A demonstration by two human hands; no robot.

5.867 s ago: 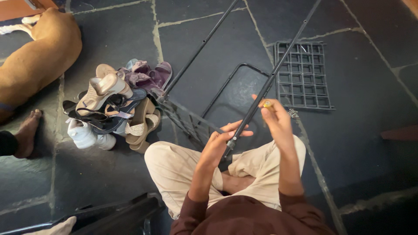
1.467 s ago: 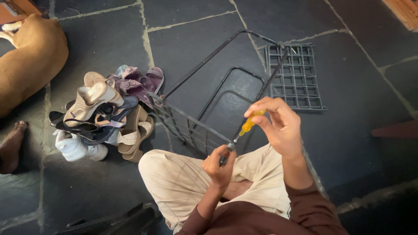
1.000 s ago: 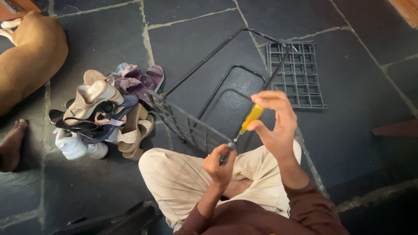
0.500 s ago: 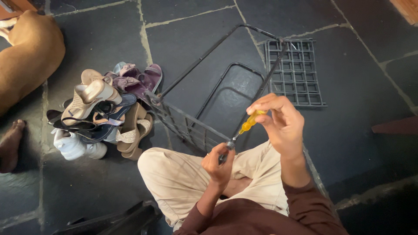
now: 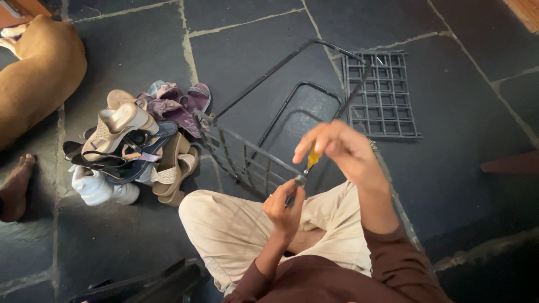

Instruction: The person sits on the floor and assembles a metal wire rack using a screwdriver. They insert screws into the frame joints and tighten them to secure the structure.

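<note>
Gripping screwdriver (image 5: 312,159) at rack frame (image 5: 247,163)

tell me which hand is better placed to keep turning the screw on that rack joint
Right, most likely. The right hand already grips the yellow-handled screwdriver, tip down at the joint of the black metal rack. The left hand is pinching that joint, so it is busy steadying.

You have no packages, labels, signs or screens anywhere in your view.
</note>
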